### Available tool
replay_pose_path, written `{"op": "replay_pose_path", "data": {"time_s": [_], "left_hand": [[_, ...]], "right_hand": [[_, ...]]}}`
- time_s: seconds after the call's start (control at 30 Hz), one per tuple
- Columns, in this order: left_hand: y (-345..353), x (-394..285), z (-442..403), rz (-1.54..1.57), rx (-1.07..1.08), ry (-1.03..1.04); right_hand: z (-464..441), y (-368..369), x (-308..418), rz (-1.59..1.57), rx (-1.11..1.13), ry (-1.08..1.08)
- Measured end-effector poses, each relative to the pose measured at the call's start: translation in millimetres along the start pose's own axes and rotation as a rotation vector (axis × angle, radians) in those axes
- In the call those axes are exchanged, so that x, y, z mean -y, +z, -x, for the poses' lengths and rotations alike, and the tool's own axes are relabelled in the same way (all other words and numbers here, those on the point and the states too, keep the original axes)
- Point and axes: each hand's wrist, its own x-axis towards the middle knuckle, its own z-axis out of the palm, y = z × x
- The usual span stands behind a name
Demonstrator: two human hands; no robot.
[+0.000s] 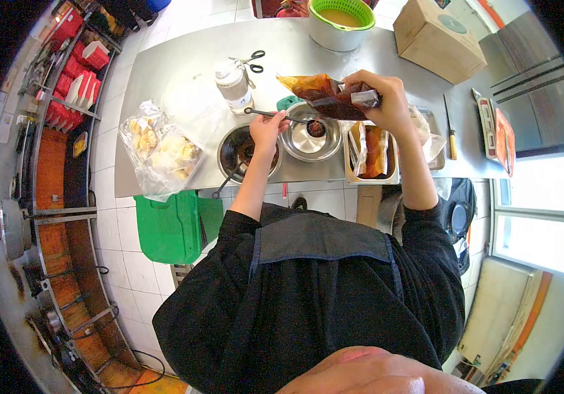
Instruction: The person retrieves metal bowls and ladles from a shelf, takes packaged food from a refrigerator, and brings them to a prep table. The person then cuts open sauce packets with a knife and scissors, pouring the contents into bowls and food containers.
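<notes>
My left hand (267, 131) is closed on the dark handle of a long-handled spoon (316, 128). Its small round bowl, holding something dark brown, hangs over a shiny metal bowl (305, 146). Higher on the right, my right hand (382, 98) grips a plastic pouch (334, 98) of dark brown contents, tilted with its amber end toward the left. Beneath my left forearm is a bowl of dark contents (229, 148), with a second long-handled spoon (228, 182) resting in it. Below my right hand, a metal tray (353, 172) contains more brown pouches (375, 152).
Plastic bags of pale food (170, 154) lie at the table's left. A white-labelled container (232, 85) and black scissors (254, 60) stand behind. A green strainer in a pot (342, 39), a cardboard box (438, 41) and a knife (452, 141) are farther right. A green bin (167, 226) is below.
</notes>
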Motion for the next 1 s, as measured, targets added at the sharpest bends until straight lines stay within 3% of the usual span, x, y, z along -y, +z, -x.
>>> {"op": "replay_pose_path", "data": {"time_s": [0.77, 0.87, 0.93, 0.97, 1.0], "left_hand": [[0.3, -6.9, 5.1, -0.027, 0.011, -0.026], [5.3, -13.2, 12.7, -0.059, 0.030, 0.065], [9.2, -20.2, 21.2, -0.318, 0.189, 0.400], [9.5, -22.8, 23.7, -0.319, 0.189, 0.399], [9.5, -25.4, 26.1, -0.529, 0.276, 0.573]], "right_hand": [[3.0, 3.1, 2.9, 0.012, -0.011, 0.022], [4.9, 2.6, 0.6, 0.029, 0.004, 0.054], [5.4, 2.5, 0.5, 0.025, -0.002, 0.051], [5.8, 2.6, 0.6, 0.021, -0.007, 0.049], [6.5, 2.5, 0.4, 0.020, -0.007, 0.049]]}}
